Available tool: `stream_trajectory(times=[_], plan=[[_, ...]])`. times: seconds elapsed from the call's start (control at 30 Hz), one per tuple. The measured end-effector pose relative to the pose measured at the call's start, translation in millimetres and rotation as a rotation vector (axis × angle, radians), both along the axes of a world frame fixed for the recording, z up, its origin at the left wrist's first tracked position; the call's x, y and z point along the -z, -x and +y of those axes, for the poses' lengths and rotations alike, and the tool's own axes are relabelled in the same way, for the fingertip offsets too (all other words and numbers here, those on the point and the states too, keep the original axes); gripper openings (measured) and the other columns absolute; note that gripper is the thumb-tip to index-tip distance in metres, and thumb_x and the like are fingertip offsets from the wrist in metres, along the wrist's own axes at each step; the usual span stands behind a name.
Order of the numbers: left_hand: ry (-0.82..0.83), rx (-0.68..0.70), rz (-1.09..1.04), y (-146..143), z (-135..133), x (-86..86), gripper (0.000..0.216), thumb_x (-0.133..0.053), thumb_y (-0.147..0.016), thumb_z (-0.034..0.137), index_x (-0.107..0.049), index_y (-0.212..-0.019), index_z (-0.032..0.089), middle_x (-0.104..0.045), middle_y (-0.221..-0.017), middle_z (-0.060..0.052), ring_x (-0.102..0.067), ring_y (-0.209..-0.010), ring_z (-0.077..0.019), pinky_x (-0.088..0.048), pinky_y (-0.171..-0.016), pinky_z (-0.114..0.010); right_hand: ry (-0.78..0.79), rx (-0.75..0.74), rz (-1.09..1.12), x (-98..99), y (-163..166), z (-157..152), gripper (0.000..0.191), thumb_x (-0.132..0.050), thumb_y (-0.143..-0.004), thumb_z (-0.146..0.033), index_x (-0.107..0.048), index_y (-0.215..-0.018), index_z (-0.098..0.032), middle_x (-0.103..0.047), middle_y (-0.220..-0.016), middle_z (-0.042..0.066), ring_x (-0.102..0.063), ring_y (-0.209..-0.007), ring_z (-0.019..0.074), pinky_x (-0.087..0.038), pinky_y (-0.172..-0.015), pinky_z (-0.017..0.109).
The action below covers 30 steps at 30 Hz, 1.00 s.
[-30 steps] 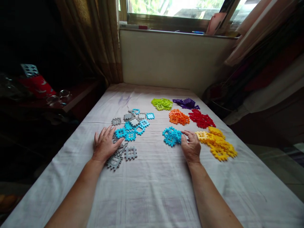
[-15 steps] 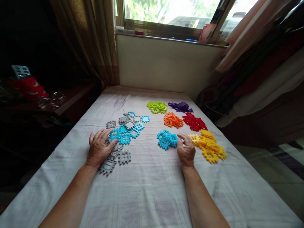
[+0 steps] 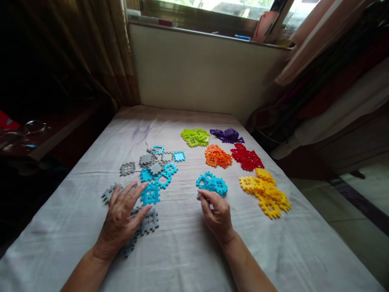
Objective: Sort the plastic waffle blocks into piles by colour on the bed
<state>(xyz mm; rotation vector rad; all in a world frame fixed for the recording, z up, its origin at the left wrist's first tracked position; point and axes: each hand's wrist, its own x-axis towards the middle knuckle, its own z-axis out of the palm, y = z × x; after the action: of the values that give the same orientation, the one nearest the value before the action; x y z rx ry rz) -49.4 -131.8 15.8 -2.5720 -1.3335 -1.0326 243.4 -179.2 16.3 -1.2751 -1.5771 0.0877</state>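
the right hand (image 3: pixel 217 215) has left the right side of the sky-blue pile of notched plastic squares (image 3: pixel 217 184) and come round to its near side. its thumb and fingertips are drawn together close by the pile's near left edge; nothing shows between them, though the view is too poor to be sure they grip nothing.

the left hand (image 3: pixel 120 215) has shifted too. its fingers are spread, gripping nothing that shows, over some dull-grey notched plastic squares (image 3: pixel 150 220), part of which show below the thumb. a separate grey toothed square (image 3: pixel 107 192) now shows just outside the left fingers, so the grey pieces there look more spread out. a sky-blue window-shaped square (image 3: pixel 150 194) lies just right of the left index fingertip, and beyond it blue and grey pieces still overlap, a solid pale-grey square (image 3: pixel 156 167) among them. so the colours remain mixed by the left fingers, while the pile beyond the right fingertips is all blue. the yellow plastic pile (image 3: pixel 267 188) lies apart, right of those fingertips.
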Motion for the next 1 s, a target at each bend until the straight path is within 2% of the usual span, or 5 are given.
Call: stream_trajectory(times=[0.43, 0.6, 0.7, 0.83, 1.0], plan=[[0.121, 0.076, -0.021, -9.4, -10.4, 5.0, 0.068, -0.055, -0.091, 0.045, -0.030, -0.154, 0.049, -0.069, -0.130, 0.005, -0.062, -0.124, -0.0312, -0.031, -0.121, -0.062, 0.194, -0.129, -0.025, -0.6, 11.7, -2.2, 0.022, -0.055, -0.092, -0.016, -0.067, -0.110, -0.021, -0.075, -0.084, 0.003, -0.068, -0.069, 0.0132, -0.056, -0.070, 0.025], [-0.009, 0.157, 0.042, -6.4, -5.2, 6.2, 0.068, -0.059, -0.092, 0.043, -0.035, -0.155, 0.034, -0.071, -0.126, -0.004, -0.065, -0.120, -0.0292, -0.033, -0.119, -0.056, 0.168, -0.199, -0.054, 4.9, 12.7, -4.7, 0.029, -0.058, -0.091, -0.019, -0.062, -0.119, -0.023, -0.074, -0.092, 0.004, -0.067, -0.068, 0.0130, -0.058, -0.067, 0.026], [-0.073, 0.186, 0.064, -7.9, -4.9, 3.4, 0.067, -0.059, -0.093, 0.040, -0.037, -0.154, 0.026, -0.071, -0.125, -0.008, -0.064, -0.121, -0.0276, -0.032, -0.120, -0.052, 0.168, -0.243, -0.060, 7.6, 16.4, -5.7, 0.046, -0.066, -0.088, -0.027, -0.055, -0.133, -0.026, -0.070, -0.116, 0.010, -0.070, -0.086, 0.0171, -0.061, -0.071, 0.028], [-0.077, 0.218, 0.061, -14.7, -9.0, 0.4, 0.069, -0.061, -0.093, 0.036, -0.031, -0.155, 0.026, -0.070, -0.128, -0.008, -0.063, -0.123, -0.0254, -0.032, -0.119, -0.052, 0.115, -0.321, -0.189, 7.3, 25.9, -6.8, 0.063, -0.072, -0.084, -0.037, -0.049, -0.142, -0.026, -0.060, -0.138, 0.015, -0.063, -0.122, 0.0258, -0.057, -0.097, 0.040], [-0.049, 0.261, 0.031, -23.0, -11.7, 2.0, 0.069, -0.060, -0.094, 0.041, -0.031, -0.154, 0.027, -0.070, -0.129, -0.007, -0.063, -0.123, -0.0242, -0.034, -0.117, -0.049, 0.044, -0.349, -0.278, 8.5, 34.0, -6.7, 0.044, -0.065, -0.091, -0.034, -0.056, -0.133, -0.025, -0.068, -0.128, 0.011, -0.066, -0.117, 0.0208, -0.055, -0.099, 0.036]])
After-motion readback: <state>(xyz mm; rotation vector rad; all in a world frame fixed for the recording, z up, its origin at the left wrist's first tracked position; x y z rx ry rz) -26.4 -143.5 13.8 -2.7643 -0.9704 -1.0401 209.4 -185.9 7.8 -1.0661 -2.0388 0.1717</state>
